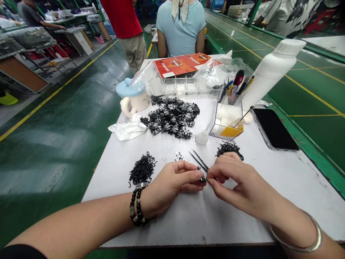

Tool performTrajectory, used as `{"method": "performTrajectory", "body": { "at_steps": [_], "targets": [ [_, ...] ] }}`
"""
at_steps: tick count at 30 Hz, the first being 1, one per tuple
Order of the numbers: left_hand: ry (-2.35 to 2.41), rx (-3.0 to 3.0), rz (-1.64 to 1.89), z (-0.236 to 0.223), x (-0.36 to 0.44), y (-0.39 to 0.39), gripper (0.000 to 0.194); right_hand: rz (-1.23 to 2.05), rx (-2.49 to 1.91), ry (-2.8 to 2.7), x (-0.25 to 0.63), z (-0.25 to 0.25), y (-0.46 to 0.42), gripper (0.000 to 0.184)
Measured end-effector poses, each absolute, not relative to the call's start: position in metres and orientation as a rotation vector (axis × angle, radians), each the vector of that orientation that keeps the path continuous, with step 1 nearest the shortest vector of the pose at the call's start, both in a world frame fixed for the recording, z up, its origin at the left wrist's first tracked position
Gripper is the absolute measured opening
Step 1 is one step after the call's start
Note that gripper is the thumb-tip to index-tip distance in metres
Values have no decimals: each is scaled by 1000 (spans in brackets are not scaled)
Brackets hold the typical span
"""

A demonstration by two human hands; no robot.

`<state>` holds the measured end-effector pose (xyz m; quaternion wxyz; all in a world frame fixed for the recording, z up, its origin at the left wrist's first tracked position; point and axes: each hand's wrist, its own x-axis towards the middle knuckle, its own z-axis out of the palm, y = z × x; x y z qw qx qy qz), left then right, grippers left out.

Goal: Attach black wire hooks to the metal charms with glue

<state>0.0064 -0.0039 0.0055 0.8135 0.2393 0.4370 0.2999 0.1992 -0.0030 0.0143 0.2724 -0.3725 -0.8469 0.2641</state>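
My left hand [179, 180] pinches a small black and silver metal part [202, 177] between thumb and fingers. Close beside it, my right hand [237, 180] is closed, with dark tweezers [198, 160] held in the fingers, their points sticking out toward the far left. The right fingertips meet the edge of the small part; whether they grip some tiny piece there I cannot make out. Left of my hands lies a pile of small black curved pieces [142, 169]; a similar pile [229, 149] sits beyond my right hand. A few silver pieces [179, 156] lie between.
A large heap of black and silver parts [172, 117] fills the table's middle. Around it stand a lidded mug [136, 100], crumpled tissue [128, 128], a small white bottle [202, 137], a clear tool box [226, 124], a white flask [272, 73] and a phone [275, 128]. A person [180, 28] sits ahead.
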Motion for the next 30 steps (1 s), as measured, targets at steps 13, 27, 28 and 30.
{"method": "performTrajectory", "body": {
  "at_steps": [13,27,28,30],
  "targets": [
    [829,451,539,1,6,-5,19,1034,-1079,-2141,202,18,-2,11],
    [811,398,594,2,6,-3,16,1105,-1265,-2091,198,19,-2,9],
    [811,403,603,2,6,-3,16,1097,-1263,-2099,197,20,-2,8],
    [819,421,618,2,6,-3,17,1081,-1258,-2109,196,19,-3,8]
  ]
}}
